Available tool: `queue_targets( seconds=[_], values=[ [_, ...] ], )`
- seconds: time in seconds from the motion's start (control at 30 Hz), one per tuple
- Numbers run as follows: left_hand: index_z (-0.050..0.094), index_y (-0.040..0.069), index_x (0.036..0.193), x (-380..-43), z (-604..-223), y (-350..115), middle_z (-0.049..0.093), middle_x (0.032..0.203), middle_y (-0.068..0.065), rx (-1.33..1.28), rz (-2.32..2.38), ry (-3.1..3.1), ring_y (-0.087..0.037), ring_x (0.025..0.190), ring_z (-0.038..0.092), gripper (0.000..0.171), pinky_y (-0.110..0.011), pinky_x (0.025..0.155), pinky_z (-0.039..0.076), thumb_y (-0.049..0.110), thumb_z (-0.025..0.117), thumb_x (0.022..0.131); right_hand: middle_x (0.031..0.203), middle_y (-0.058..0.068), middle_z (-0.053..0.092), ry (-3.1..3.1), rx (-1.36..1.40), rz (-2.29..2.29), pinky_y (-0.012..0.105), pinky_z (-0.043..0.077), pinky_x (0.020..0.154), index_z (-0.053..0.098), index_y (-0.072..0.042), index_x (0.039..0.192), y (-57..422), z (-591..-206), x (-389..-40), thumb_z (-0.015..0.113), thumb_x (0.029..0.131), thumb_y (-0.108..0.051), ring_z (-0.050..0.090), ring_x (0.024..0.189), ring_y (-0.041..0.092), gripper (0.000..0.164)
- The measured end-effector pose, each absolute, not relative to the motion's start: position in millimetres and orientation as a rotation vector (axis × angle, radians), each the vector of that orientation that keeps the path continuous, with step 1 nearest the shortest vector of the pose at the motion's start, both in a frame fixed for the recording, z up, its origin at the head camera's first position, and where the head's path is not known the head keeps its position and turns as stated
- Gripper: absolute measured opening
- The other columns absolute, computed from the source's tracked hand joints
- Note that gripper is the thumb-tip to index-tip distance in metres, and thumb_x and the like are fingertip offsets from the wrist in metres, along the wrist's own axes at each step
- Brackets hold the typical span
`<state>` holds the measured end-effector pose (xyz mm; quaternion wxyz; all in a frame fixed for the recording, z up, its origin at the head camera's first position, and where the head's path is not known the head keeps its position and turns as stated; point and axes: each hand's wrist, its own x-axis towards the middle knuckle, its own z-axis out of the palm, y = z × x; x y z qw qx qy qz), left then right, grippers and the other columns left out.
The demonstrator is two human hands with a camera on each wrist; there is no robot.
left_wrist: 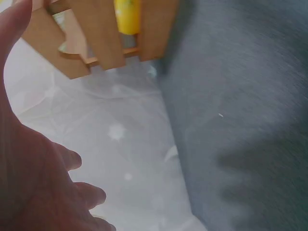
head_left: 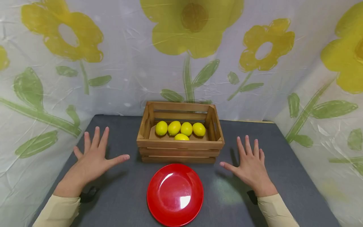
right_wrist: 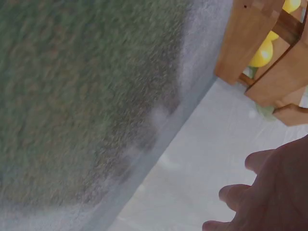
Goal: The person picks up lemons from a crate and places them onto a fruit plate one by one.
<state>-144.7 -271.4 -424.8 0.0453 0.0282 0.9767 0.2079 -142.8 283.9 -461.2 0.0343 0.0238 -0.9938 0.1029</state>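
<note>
Fingers spread and holding nothing, my left hand [head_left: 92,162] hovers over the table to the left of a slatted wooden crate [head_left: 178,152]. My right hand [head_left: 250,168] is spread in the same way on the crate's right side, with nothing in it. Inside the crate lie several yellow lemons [head_left: 174,128], most in a row and one partly hidden behind the front slats. A round red plate [head_left: 175,195] lies in front of the crate, between the two hands. Both wrist views catch the crate's side slats, with a lemon [left_wrist: 127,17] showing through the gaps.
The dark grey table [head_left: 119,195] ends at the back just behind the crate. White sheeting [head_left: 122,63] painted with yellow flowers hangs behind it and along both sides. Each wrist carries a black strap below the hand.
</note>
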Motion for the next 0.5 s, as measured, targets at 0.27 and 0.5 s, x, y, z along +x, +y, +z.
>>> queue_targets(
  seconds=[0.27,0.5],
  values=[
    [-0.021,0.028,0.171,-152,-409,-263,-0.028,0.179,-0.005,0.175,0.99,2.799,-0.049,0.159,-0.034,0.112,-0.092,0.113,-0.006,0.074,0.055,0.102,0.182,0.023,0.004,-3.077,0.12,0.43,0.081,0.014,0.123,0.007,-0.019,0.176,279,-457,-143,0.061,0.088,-0.088,0.005,0.164,0.06,0.123],
    [-0.014,0.034,0.172,-166,-397,-250,-0.019,0.182,-0.002,0.224,1.233,2.676,-0.041,0.166,-0.024,0.089,-0.085,0.122,0.001,0.07,0.039,0.11,0.182,0.02,0.01,-3.041,0.188,0.559,0.081,0.018,0.122,0.013,-0.021,0.176,275,-450,-143,0.061,0.095,-0.079,0.015,0.162,0.057,0.111]
  ],
)
